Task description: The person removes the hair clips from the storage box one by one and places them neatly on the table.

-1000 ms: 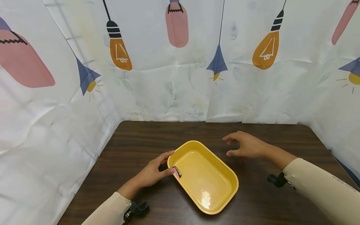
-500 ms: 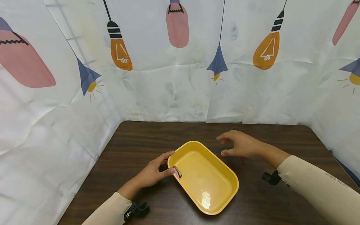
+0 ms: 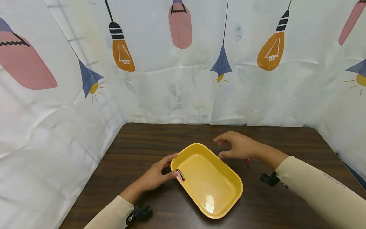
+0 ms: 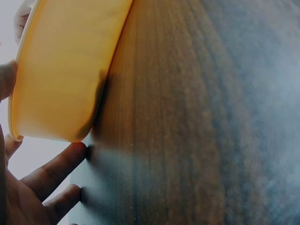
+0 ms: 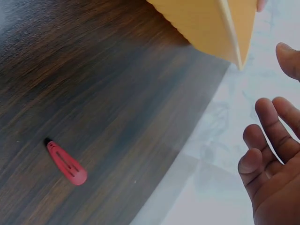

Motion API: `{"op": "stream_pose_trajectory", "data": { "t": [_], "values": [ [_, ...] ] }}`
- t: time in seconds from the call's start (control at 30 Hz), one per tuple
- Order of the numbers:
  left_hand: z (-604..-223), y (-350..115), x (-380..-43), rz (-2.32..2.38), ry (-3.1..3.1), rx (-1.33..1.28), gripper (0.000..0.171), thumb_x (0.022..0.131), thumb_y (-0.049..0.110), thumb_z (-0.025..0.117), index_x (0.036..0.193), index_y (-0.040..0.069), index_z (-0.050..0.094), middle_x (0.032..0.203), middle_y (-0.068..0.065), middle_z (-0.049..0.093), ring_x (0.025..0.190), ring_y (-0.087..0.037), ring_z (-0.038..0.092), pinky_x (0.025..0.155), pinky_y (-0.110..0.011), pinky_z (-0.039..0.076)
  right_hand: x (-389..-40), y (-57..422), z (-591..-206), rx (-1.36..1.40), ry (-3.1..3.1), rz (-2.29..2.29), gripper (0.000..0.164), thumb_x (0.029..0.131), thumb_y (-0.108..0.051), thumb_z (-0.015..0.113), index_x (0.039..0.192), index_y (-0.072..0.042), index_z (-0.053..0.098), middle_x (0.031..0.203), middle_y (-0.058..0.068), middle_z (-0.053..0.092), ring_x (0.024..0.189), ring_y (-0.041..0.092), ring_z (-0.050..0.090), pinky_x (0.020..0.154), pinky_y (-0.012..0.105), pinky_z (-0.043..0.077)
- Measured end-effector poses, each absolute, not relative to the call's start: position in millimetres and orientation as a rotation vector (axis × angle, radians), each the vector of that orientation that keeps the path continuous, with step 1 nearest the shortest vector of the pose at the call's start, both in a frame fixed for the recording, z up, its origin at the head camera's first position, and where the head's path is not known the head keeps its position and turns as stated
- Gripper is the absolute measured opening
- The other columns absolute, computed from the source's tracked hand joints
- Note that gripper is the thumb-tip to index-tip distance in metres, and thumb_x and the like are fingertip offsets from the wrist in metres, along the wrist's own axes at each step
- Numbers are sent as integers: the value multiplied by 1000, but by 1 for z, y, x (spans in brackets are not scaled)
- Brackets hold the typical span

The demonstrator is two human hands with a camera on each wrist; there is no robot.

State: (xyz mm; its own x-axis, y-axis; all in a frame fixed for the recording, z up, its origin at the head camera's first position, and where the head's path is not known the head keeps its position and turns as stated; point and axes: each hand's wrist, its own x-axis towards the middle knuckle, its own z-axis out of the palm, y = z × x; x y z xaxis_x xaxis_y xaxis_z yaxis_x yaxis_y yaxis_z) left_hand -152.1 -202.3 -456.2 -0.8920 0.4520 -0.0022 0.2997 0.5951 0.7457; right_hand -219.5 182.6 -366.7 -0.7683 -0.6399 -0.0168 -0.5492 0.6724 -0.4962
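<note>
yellow rounded-rectangle tray (image 3: 203, 181): 1
red teardrop-shaped slotted hair clip (image 5: 68, 164): 1, right of tray
small pink, green and red pieces (image 3: 180, 176): in tray, left end; bunched up, can't get exact count
bare hands: 2, left hand (image 3: 154, 175) on tray's left edge, right hand (image 3: 240, 146) right of tray
cream sleeves (image 3: 320, 187): 2, one per side of tray
black wrist mounts (image 3: 268, 179): 2, same split
dark wood-grain table (image 3: 154, 136): 1, under tray
printed amber bulbs (image 3: 271, 52): 2, beyond tray
printed blue lampshades (image 3: 221, 62): 3, ditto
</note>
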Motion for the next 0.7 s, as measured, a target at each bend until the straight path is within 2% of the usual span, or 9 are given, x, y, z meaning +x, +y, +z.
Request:
{"op": "stream_pose_trajectory", "data": {
  "t": [0.37, 0.47, 0.6, 0.7],
  "values": [
    [-456, -201, -152, 1201, 2616, 649, 73, 96, 48, 70, 159, 38, 33, 156, 2, 44, 132, -23, 55, 109, -65, 33, -220, 169, -360, -1018, 2688, -720, 59, 88, -41, 83, 139, -22, 63, 117, -12, 63, 112, 14, 57, 95, 43, 50],
    [-457, -202, -152, 1197, 2619, 652, 73, 97, 48, 70, 159, 39, 33, 156, 2, 44, 132, -23, 56, 109, -65, 33, -220, 164, -359, -1025, 2684, -725, 58, 88, -39, 83, 139, -21, 63, 117, -12, 63, 114, 18, 58, 96, 43, 49],
    [-457, -202, -152, 1195, 2622, 658, 73, 97, 48, 70, 159, 39, 33, 157, 4, 43, 132, -22, 56, 109, -65, 33, -221, 158, -358, -1047, 2678, -727, 56, 88, -36, 83, 139, -20, 63, 117, -9, 63, 115, 22, 58, 97, 44, 49],
    [-457, -202, -152, 1199, 2621, 661, 73, 97, 47, 70, 159, 39, 33, 157, 4, 42, 132, -22, 56, 109, -65, 34, -221, 153, -358, -1060, 2673, -716, 57, 89, -37, 83, 139, -20, 63, 119, -7, 64, 114, 19, 58, 96, 43, 49]
  ]
}}
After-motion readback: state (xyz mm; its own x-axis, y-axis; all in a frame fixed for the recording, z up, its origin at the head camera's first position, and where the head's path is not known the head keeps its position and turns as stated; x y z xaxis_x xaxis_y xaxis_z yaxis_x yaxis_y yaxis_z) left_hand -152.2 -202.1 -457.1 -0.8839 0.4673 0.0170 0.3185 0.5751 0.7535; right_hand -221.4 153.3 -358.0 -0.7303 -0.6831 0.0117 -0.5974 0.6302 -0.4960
